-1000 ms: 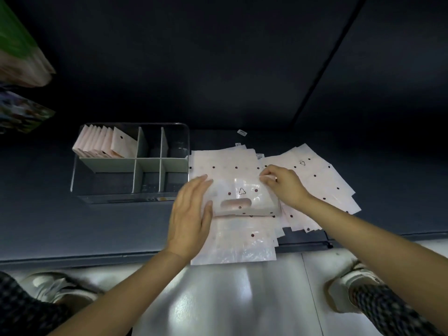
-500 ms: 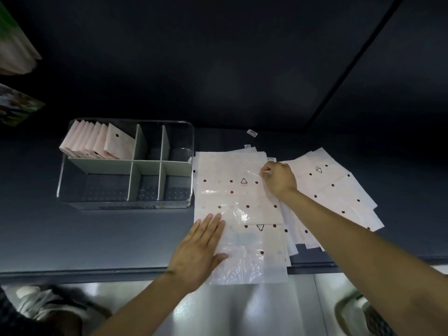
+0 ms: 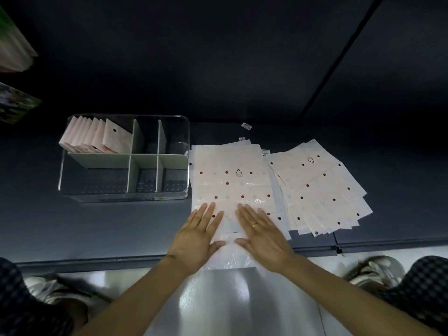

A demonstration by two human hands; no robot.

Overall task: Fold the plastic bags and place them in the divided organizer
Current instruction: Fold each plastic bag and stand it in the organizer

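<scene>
Nearest the camera, both hands are laid flat on the top plastic bag (image 3: 230, 183); the left hand (image 3: 197, 237) is spread palm down on the bag's near-left part, the right hand (image 3: 260, 235) likewise on its near-right part, a ring being seen on one finger; the fingers of both are straight and slightly splayed, pointing away from the person; nothing is pinched or curled round, the bag being only pressed against the surface. The bag is spread unfolded on the dark table (image 3: 97, 226), its long axis running from the near edge towards the far side; its near end overhangs the table edge slightly; red dots and a recycling triangle are printed on its upper half. Further flat bags are seen beneath it. To the right, just beside and partly overlapping, a fanned stack of bags (image 3: 322, 190) is noted, skewed clockwise. To the left and farther off, the clear divided organizer (image 3: 123, 192) stands just beside the bag's left edge; its far-left compartment is filled with folded bags (image 3: 97, 137) standing upright on edge and leaning; whether the other compartments hold anything cannot be told.
</scene>
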